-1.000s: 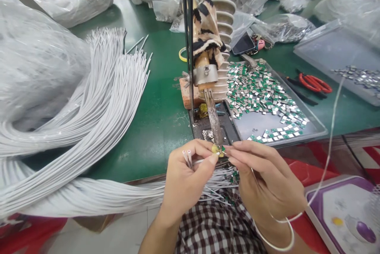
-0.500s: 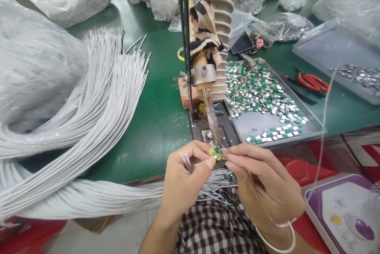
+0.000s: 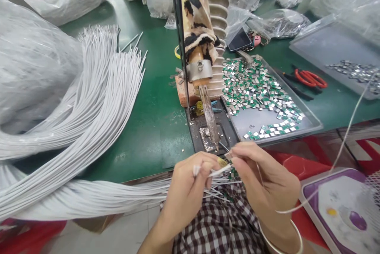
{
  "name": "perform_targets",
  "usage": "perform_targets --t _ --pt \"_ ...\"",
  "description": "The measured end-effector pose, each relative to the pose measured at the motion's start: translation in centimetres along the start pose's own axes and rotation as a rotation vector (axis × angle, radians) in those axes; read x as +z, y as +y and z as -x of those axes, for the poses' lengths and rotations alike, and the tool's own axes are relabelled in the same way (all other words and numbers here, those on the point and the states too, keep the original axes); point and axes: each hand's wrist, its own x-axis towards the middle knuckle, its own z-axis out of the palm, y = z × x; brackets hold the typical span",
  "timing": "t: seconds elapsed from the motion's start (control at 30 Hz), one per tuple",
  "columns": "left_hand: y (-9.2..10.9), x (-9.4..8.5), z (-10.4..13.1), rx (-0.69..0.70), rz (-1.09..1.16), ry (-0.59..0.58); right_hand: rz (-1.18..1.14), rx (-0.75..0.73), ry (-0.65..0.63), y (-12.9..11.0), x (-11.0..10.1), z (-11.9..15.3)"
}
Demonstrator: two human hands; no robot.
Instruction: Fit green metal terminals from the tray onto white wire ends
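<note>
My left hand (image 3: 190,182) is closed round white cables (image 3: 219,171), whose ends point toward my right hand. A bit of yellow (image 3: 222,162) shows by its fingertips; what it is I cannot make out. My right hand (image 3: 264,171) pinches a thin solder wire (image 3: 224,147). One end of this wire reaches the lower part of a soldering iron (image 3: 210,119) clamped tip-down above a dark tray (image 3: 234,137). Whether my right fingertips also touch the cables is hard to tell. More white cables with small green boards (image 3: 234,173) at their ends lie over my lap.
A clear tray (image 3: 308,123) of green-and-silver boards stands right of the iron. Red-handled pliers (image 3: 310,78) lie beyond it. A large bundle of white cables (image 3: 118,99) covers the left. A ribbed hose (image 3: 218,20) rises behind the iron. A purple-and-white box (image 3: 323,190) sits lower right.
My left hand has turned, so the cables in it now point right. The green board at its fingertips no longer shows. Solder wire now shows between my right hand and the iron.
</note>
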Motion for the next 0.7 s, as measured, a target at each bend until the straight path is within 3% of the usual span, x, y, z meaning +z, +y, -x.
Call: perform_targets --t 0.1,0.17,0.33,0.4,0.6,0.7 --pt "-1.0 -0.7 1.0 -0.117 0.136 0.189 -0.035 0.002 0.033 0.0 -1.4 0.8" --pt "-1.2 -0.8 1.5 -0.128 0.1 0.218 -0.011 -0.013 0.009 -0.1 -2.1 1.1" --pt "-0.4 0.6 1.5 -0.034 -0.181 -0.157 0.067 -0.16 -0.263 -1.0 -1.6 0.6" --pt "-0.1 1.1 1.4 -0.013 -0.173 -0.21 0.059 -0.179 -0.278 -1.2 -1.2 0.4" --pt "-0.2 0.9 1.6 0.115 -0.042 0.008 -0.063 -0.048 -0.208 -0.9 -1.2 0.3" --pt "-0.1 0.8 1.6 0.114 -0.067 0.031 -0.081 -0.037 -0.243 -0.9 -1.4 0.1"
